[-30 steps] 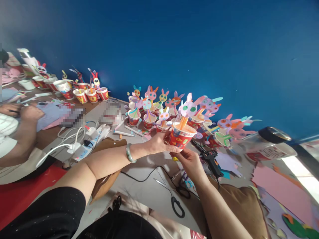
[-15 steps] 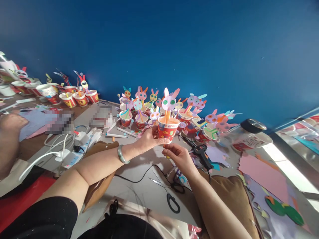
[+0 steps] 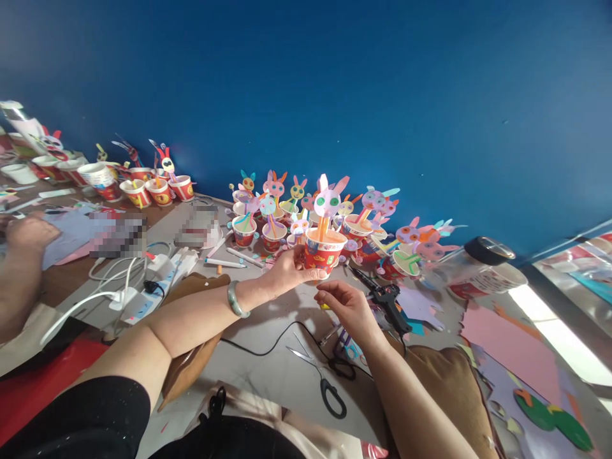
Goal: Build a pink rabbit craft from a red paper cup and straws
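My left hand (image 3: 285,273) holds up a red paper cup (image 3: 317,255), thumb across the front near its base. Out of the cup rises an orange paper strip bearing a lilac rabbit face (image 3: 327,203) with green eyes and two upright ears. Just below and to the right of the cup is my right hand (image 3: 348,311), apart from it, fingers curled and tips together. A small yellow bit (image 3: 326,306) shows under those fingers; whether they grip it is unclear. Behind the held cup stand several similar cups with paper rabbits (image 3: 274,239).
A black glue gun (image 3: 389,303) lies right of my right hand, black-handled scissors (image 3: 331,395) in front. White power strips (image 3: 160,287) with cables are left. Coloured paper (image 3: 511,344) and a lidded clear jar (image 3: 471,274) are right. Another person's hand (image 3: 33,231) is far left.
My right hand has drawn slightly down, away from the cup's base, leaving a wider gap. The left hand keeps its hold on the cup. The whole view has shifted a little.
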